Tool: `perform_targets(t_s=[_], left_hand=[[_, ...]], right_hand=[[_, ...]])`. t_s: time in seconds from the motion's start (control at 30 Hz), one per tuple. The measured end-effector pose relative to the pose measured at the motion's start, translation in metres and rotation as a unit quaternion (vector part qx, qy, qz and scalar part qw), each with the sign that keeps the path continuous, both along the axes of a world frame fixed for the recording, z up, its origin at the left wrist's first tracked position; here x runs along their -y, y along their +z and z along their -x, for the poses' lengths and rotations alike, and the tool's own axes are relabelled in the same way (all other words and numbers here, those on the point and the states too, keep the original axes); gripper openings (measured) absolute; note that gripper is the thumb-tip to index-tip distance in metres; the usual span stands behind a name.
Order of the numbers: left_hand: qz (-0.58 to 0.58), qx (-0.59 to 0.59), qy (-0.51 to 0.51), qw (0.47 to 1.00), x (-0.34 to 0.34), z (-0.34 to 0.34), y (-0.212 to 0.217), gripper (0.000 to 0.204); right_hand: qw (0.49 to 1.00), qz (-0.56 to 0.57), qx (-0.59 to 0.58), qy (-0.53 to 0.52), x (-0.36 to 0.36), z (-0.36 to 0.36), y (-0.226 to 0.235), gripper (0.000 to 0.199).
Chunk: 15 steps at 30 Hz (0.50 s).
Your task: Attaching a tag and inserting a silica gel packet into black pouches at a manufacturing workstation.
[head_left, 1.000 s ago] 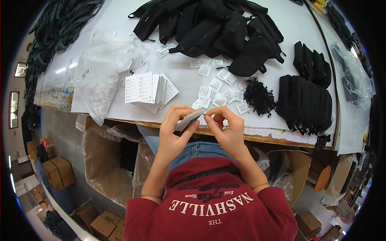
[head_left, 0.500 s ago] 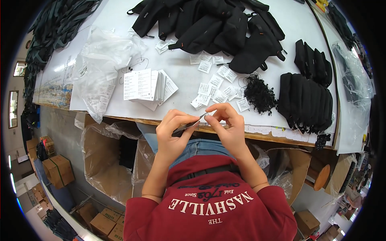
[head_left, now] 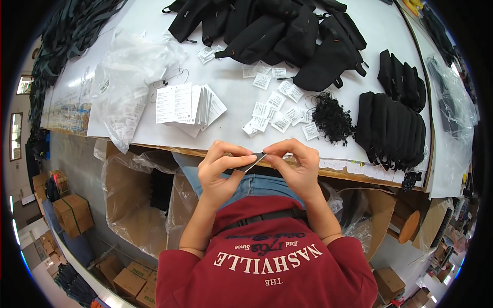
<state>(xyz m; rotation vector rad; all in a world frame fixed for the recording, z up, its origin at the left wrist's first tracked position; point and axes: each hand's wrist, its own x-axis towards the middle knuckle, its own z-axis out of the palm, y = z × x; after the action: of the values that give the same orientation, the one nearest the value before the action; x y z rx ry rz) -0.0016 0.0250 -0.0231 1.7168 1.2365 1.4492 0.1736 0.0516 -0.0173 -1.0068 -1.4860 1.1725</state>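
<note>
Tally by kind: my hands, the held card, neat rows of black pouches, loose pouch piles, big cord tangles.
Left hand and right hand: 2
Held card: 1
Neat pouch rows: 2
Loose pouch pile: 1
Big cord tangle: 1
Total: 7

My bare left forearm (head_left: 199, 224) and right forearm (head_left: 323, 217) slant upward and inward. My left grip (head_left: 218, 172) is closed in a pinch, its fingers (head_left: 232, 149) pointing right; my right grip (head_left: 299, 167) pinches between thumb (head_left: 276, 162) and forefinger (head_left: 281, 146), pointing left, close beside the other.
</note>
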Motion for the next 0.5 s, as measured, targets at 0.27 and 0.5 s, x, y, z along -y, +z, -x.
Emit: perform_targets(t_s=[0.27, 0.5], left_hand=[[0.271, 0.179, -0.188, 0.927, -0.008, 0.02, 0.003, 0.015], [0.256, 0.082, -0.21, 0.94, -0.012, 0.014, -0.002, 0.008]], right_hand=[[0.991, -0.058, 0.082, 0.083, -0.002, -0.01, -0.001, 0.013], [0.992, -0.006, 0.061, 0.111, -0.001, -0.013, -0.01, 0.008]])
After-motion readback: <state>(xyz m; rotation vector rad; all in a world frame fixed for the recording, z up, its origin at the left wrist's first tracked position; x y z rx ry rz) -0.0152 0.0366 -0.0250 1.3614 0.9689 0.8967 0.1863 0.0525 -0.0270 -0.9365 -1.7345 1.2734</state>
